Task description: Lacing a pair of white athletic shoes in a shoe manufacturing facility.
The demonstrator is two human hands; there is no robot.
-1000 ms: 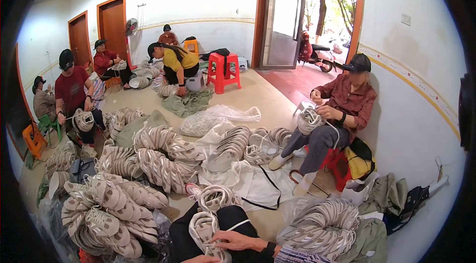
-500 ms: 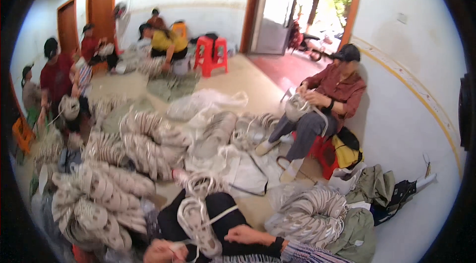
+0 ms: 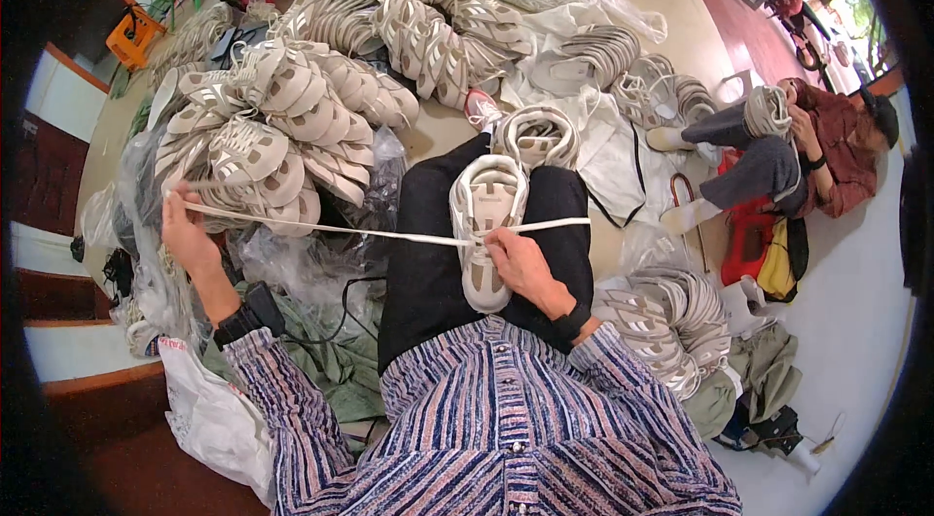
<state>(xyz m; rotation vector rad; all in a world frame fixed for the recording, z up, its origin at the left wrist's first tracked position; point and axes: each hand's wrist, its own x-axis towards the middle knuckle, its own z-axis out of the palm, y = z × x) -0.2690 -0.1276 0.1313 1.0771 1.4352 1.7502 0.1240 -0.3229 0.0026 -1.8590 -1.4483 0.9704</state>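
A beige and grey shoe upper (image 3: 491, 190) rests on my black-trousered lap, its toe pointing toward me. My left hand (image 3: 190, 232) is raised out to the left, fingers closed on one end of a pale shoelace (image 3: 360, 233). That lace runs taut across to the eyelets, and its other end (image 3: 559, 223) lies out to the right over my thigh. Over the front of the upper, the fingers of my right hand (image 3: 528, 269) are curled and closed by the lacing. Just beyond my knees sits another bundle of shoe uppers (image 3: 545, 135).
Large stacks of nested uppers (image 3: 253, 137) lie at left, with more ahead (image 3: 443, 15) and at right (image 3: 671, 321). Plastic sheeting and green cloth (image 3: 331, 351) surround me. A seated co-worker (image 3: 827, 142) at right handles an upper. An orange stool (image 3: 136, 35) stands far left.
My view has tipped down toward my lap. The left hand has moved from beside the upper out to the left, drawing the shoelace taut. My right hand has come onto the upper.
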